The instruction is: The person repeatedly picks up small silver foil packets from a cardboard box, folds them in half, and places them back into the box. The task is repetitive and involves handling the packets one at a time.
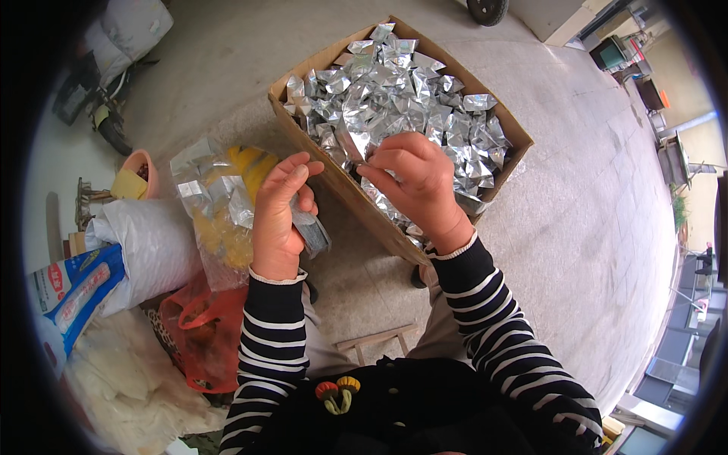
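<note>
My left hand curls around a small flat stack of greyish, plastic-looking pieces, its thumb and index finger raised. This hand is to the left of an open cardboard box. Heaped inside the box are many small folded shiny silver foil pieces. Over the box's near left edge, my right hand has thumb and fingertips pinched together. A shiny silver foil piece rises right at those fingertips and appears to be pinched there, though the fingers hide the contact.
Left of my left hand lies a clear plastic bag with silver and yellow contents. Beside it are a white sack, a red plastic bag and a pink bowl. A wooden frame is between my legs. A wheel stands beyond the box.
</note>
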`<state>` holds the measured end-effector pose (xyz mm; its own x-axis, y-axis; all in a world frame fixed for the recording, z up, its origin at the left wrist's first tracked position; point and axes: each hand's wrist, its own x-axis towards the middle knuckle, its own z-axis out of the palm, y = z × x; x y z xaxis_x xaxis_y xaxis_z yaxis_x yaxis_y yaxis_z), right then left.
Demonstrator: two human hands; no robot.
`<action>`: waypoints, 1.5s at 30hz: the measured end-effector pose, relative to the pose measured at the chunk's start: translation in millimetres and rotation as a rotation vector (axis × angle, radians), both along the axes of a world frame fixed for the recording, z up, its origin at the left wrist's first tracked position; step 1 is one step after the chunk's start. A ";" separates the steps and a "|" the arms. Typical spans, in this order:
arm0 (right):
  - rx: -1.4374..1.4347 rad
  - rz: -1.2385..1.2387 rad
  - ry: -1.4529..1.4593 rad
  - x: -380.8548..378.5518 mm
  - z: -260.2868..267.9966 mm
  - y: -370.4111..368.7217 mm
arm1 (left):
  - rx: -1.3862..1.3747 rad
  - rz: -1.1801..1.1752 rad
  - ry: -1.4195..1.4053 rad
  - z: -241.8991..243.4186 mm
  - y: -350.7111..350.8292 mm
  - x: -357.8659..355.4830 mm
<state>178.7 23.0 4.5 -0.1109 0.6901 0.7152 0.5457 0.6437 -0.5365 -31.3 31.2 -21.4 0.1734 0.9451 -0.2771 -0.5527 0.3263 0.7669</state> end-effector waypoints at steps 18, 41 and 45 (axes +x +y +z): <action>-0.566 0.067 0.282 -7.0 -21.6 -1.7 | -0.166 0.137 -0.317 -13.0 8.2 -8.0; -1.253 0.662 0.749 -42.8 -29.9 -16.0 | -0.156 0.228 -0.403 -15.8 8.2 -12.4; -1.008 0.583 0.521 -60.8 -32.8 -25.9 | -0.113 0.330 -0.425 -20.4 8.0 -13.5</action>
<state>117.9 -2.9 -28.3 -0.4446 0.8946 -0.0451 -0.1008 -0.1000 -0.9899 -44.8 39.2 -41.8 -0.0079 0.9367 -0.3500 -0.8931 0.1508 0.4237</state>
